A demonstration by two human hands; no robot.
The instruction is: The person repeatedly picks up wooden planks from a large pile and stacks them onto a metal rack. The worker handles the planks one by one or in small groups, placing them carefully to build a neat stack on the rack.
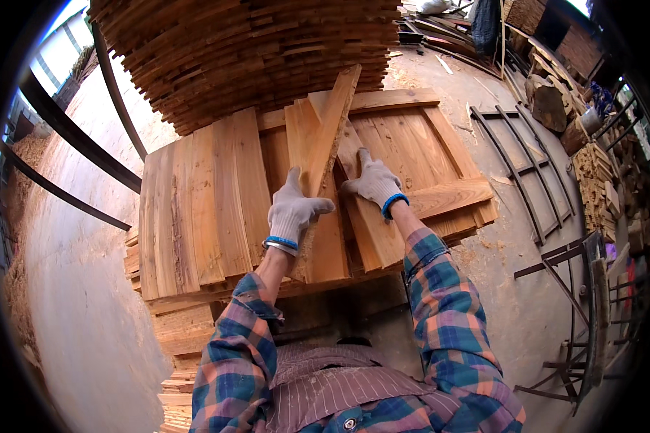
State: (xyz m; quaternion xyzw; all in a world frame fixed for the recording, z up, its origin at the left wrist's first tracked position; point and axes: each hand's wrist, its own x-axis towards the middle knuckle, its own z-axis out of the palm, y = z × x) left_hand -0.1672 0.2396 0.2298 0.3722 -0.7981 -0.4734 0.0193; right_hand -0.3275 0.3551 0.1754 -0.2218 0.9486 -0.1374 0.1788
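My left hand (295, 206), in a pale knit glove, is around a narrow wooden board (334, 126) that slants across the other boards, its thumb stuck out to the right over it. Its far end crosses above a second plank (374, 234). On that plank rests my right hand (375, 182), gloved too, with its fingers stretched and thumb apart. Below both lies a layer of boards; a wide board (301, 137) is beside my left hand, and parallel planks (202, 202) fill the left side. A crosswise board (448, 198) lies right of my right hand.
A tall stack of thin boards (253, 58) rises just beyond the work surface. Curved dark metal bars (80, 144) stand at the left. On the right floor lie a metal frame (527, 166), cut logs (545, 101) and a wood pile (595, 187).
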